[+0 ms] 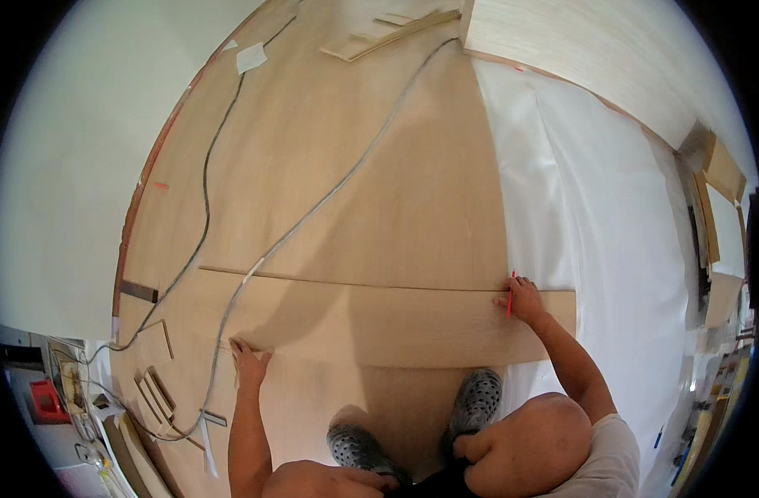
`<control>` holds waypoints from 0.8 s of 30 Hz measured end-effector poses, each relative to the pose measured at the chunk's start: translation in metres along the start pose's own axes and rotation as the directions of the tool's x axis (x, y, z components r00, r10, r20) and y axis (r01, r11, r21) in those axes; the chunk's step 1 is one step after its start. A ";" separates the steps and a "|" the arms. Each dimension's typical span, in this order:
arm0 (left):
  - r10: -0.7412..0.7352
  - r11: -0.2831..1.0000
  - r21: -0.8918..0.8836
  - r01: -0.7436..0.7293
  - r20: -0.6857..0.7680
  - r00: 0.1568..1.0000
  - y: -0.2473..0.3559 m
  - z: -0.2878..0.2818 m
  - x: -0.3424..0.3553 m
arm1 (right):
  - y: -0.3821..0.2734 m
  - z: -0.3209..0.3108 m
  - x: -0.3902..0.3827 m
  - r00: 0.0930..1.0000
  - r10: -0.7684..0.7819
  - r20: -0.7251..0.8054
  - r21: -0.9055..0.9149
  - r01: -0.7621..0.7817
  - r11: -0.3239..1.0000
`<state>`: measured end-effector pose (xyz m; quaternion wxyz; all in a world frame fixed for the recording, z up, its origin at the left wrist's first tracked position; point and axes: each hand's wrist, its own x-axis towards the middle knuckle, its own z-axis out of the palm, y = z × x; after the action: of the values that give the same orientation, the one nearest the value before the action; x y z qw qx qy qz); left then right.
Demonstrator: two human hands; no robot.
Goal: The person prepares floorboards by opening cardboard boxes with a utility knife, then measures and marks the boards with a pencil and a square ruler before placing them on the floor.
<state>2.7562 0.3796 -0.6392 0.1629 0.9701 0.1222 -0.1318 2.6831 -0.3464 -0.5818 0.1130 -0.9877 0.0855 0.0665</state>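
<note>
A long light-wood floor plank point(413, 328) lies crosswise in front of me on the laid wooden floor. Its right end reaches over white underlay sheeting point(620, 249). My left hand point(251, 363) rests at the plank's near left edge, thumb and fingers apart, holding nothing. At the plank's far edge, toward the right, my right hand point(526, 300) is closed on a slim red pencil point(511, 295). The pencil stands roughly in line with where the laid floor ends. Whether its tip touches the wood I cannot tell.
A grey cable point(330, 195) crosses the floor and the plank's left part; a dark cable point(206, 191) runs further left. Offcuts point(157, 394) lie at near left, more strips point(392, 35) at the far side. Cardboard point(720, 207) stands on the right. My grey clogs point(477, 398) are close to the plank.
</note>
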 end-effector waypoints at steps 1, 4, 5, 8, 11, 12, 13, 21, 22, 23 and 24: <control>-0.004 1.000 0.025 0.004 0.007 1.000 0.000 -0.001 -0.001 | -0.001 0.001 0.002 1.000 0.005 0.019 0.003 -0.005 1.000; -0.062 0.996 0.063 0.059 0.056 0.996 0.004 -0.002 -0.011 | -0.006 0.004 0.008 0.997 0.003 0.071 -0.040 0.000 0.999; -0.108 0.993 0.051 0.104 0.090 0.990 0.006 -0.007 -0.017 | -0.012 0.006 0.011 0.996 -0.010 0.093 -0.063 0.016 0.998; 0.004 0.971 0.240 -0.015 0.049 0.999 -0.051 0.002 0.001 | 0.014 0.039 0.031 0.997 -0.074 0.004 0.274 0.070 0.959; 0.022 0.999 0.036 -0.020 -0.039 0.999 0.012 0.014 0.014 | 0.067 0.049 0.018 0.998 0.038 0.054 0.378 -0.056 0.924; -0.011 0.994 0.105 0.015 -0.035 0.999 0.015 0.010 0.015 | 0.056 0.050 0.013 0.999 -0.029 -0.027 0.283 0.036 0.958; -0.037 0.993 0.107 0.040 -0.033 0.999 0.024 0.004 0.010 | 0.043 0.046 0.003 0.977 -0.126 -0.170 0.072 0.140 0.988; -0.049 0.993 0.103 0.055 -0.058 0.997 0.053 0.008 -0.033 | 0.032 0.031 0.010 0.998 -0.055 0.012 0.207 0.052 0.977; -0.030 0.993 0.113 0.039 -0.073 0.997 0.060 0.011 -0.036 | 0.034 0.030 0.011 0.999 -0.044 0.002 0.209 0.042 0.977; -0.010 0.992 0.124 0.020 -0.087 0.996 0.066 0.014 -0.039 | 0.037 0.029 0.012 0.999 -0.048 -0.022 0.203 0.052 0.978; -0.021 0.993 0.115 0.033 -0.098 0.995 0.069 0.014 -0.040 | 0.040 0.028 0.013 0.998 -0.051 -0.047 0.197 0.059 0.979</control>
<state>2.7347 0.3032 -0.6206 0.0983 0.9815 0.1352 -0.0936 2.6854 -0.3805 -0.6190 0.2108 -0.9747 0.0666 0.0341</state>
